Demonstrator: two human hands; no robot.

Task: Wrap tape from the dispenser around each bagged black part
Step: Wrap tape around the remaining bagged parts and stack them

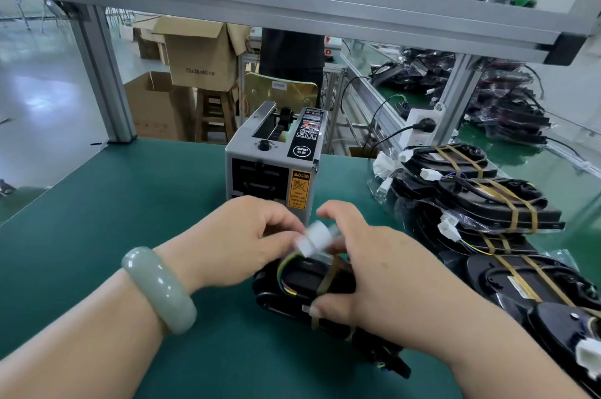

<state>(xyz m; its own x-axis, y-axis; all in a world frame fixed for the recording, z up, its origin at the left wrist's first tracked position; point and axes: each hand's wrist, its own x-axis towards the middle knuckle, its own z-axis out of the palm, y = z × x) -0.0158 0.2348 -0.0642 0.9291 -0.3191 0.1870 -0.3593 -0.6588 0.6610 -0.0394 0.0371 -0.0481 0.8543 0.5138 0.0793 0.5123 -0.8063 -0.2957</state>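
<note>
Taping in progress. The bagged black plastic part point(302, 286) lies on the green bench mat point(130, 203), at six o'clock from the grey box-shaped tape dispenser point(270, 164). The right hand point(374, 268) grips it, thumb pressing a brown tape band point(326, 281) down. The left hand point(247, 236), fingers curled, appears to pinch the white plastic connector point(313, 237). Next move, by judgement: smooth the band closed, then reach to twelve o'clock for a fresh strip. A stack of taped black parts point(471, 203) crowds three o'clock, narrowing the set-down space
</note>
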